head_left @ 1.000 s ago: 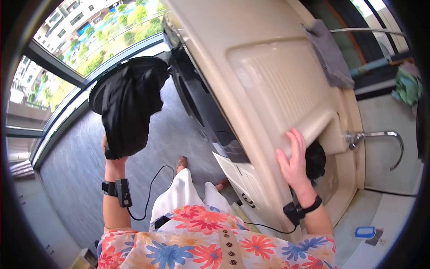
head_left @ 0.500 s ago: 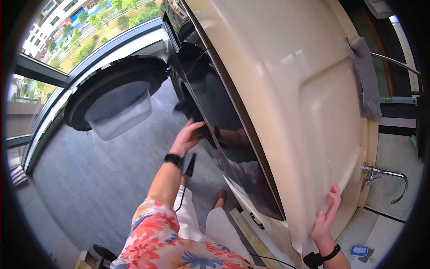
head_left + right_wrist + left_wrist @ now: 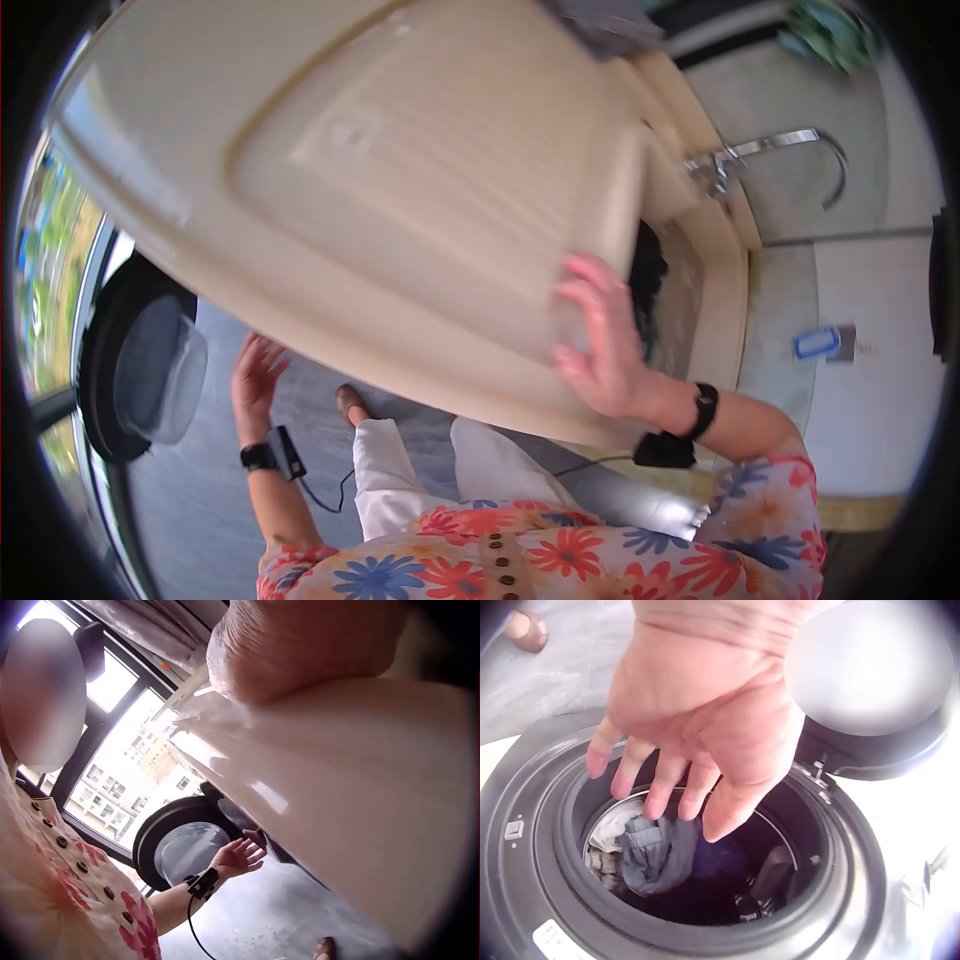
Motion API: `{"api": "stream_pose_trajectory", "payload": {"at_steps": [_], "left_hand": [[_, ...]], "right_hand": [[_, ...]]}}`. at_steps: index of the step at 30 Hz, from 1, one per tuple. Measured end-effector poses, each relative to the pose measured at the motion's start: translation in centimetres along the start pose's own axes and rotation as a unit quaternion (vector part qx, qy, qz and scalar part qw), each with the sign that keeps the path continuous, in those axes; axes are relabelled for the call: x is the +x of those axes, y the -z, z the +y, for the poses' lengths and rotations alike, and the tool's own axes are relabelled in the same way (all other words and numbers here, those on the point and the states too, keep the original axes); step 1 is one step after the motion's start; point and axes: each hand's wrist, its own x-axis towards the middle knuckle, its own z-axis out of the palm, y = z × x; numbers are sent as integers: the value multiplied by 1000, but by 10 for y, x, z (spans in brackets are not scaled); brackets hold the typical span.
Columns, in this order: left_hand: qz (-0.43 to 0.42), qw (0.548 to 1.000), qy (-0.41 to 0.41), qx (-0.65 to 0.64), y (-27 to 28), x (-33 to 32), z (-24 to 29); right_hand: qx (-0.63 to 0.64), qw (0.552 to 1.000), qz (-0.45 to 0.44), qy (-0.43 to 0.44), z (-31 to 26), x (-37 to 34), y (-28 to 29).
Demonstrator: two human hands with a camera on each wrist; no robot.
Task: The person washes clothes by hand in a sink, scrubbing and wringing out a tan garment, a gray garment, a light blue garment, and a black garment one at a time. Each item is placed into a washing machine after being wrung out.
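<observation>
My left hand (image 3: 257, 385) holds nothing, its fingers spread. In the left wrist view it is in front of the round opening of a washing machine (image 3: 855, 855). Inside the drum lie a grey-blue garment (image 3: 656, 855), a whitish cloth (image 3: 615, 825) and dark clothes (image 3: 724, 885). The machine's round door (image 3: 135, 360) stands swung out, with a clear bulging window. My right hand (image 3: 605, 345) rests on the beige sink top (image 3: 400, 300), beside the ribbed washboard part. Black cloth (image 3: 648, 270) lies in the basin just beyond the fingers.
A chrome faucet (image 3: 770, 150) rises at the basin's back side. A grey cloth (image 3: 610, 25) hangs over the sink's far edge. A blue-and-white brush-like item (image 3: 817, 343) lies to the right. Grey floor (image 3: 190, 510) extends under the left arm, and windows are at the left.
The black garment my left hand held went to the machine's opening and has left the hand. The head view has swung towards the basin. My right hand stays on the sink top.
</observation>
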Motion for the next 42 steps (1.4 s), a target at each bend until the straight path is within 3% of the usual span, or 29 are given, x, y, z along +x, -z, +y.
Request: {"api": "stream_pose_trajectory", "payload": {"at_steps": [3, 5, 6, 8, 9, 10, 12, 14, 16, 17, 18, 21, 24, 25, 27, 28, 29, 31, 33, 34, 36, 37, 39, 40, 42], "left_hand": [[7, 995, -73, 62, -38, -32, 48], [18, 988, -115, 102, -74, -58, 79], [25, 983, -140, 115, -90, -71, 93], [47, 967, -193, 158, -124, -96, 118], [64, 956, -218, 186, -144, -113, 129], [80, 944, -240, 212, -167, -125, 134], [10, 933, -281, 226, -197, -141, 145], [-19, 916, -303, 262, -247, -156, 142], [-52, 895, -325, 301, -310, -168, 122], [-99, 882, -319, 332, -342, -172, 111], [-59, 877, -339, 336, -382, -179, 86], [-173, 825, -307, 441, -469, -184, 36], [-247, 766, -232, 547, -537, -181, -11], [-267, 743, -198, 581, -552, -174, -24], [-325, 679, -137, 644, -571, -148, -50], [-320, 650, -108, 681, -580, -136, -64], [-314, 619, -76, 716, -588, -124, -79], [-306, 550, -29, 777, -599, -96, -110], [-263, 435, -13, 861, -599, -58, -143], [-268, 437, -14, 859, -601, -51, -158], [-227, 367, 67, 900, -606, -39, -186], [-231, 368, 68, 898, -609, -36, -201], [-223, 400, 134, 879, -605, -33, -228], [-227, 396, 135, 879, -594, -21, -243], [-341, 253, -55, 904, -568, 8, -278]], "right_hand": [[48, 999, -21, -15, 8, -7, 4], [128, 989, -48, 52, 36, -14, 19], [291, 955, -29, 54, 51, -17, 28], [353, 934, 23, -42, 77, -43, 46], [295, 954, 48, -26, 99, -60, 45], [151, 988, 30, -11, 137, -79, 37], [1, 988, -39, -152, 183, -114, 28], [-25, 985, -53, -163, 220, -134, 11], [-49, 982, -72, -169, 256, -143, -13], [8, 977, -114, -179, 270, -140, -28], [64, 968, -155, -188, 280, -140, -38], [159, 943, -209, -205, 298, -146, -48], [180, 960, -163, -142, 312, -172, -19], [213, 955, -128, -162, 325, -185, -10], [200, 946, -129, -217, 366, -210, -5], [220, 939, -107, -243, 380, -222, -2], [205, 927, -157, -272, 387, -227, 9], [190, 921, -166, -297, 391, -240, 22], [149, 909, -185, -341, 396, -252, 27], [146, 909, -185, -345, 391, -251, 33], [6, 915, -232, -331, 368, -245, 42], [-93, 915, -215, -327, 333, -234, 56], [-31, 954, -153, -255, 304, -221, 46], [-7, 956, -167, -241, 299, -214, 31], [31, 944, -204, -256, 288, -205, 7]]}}
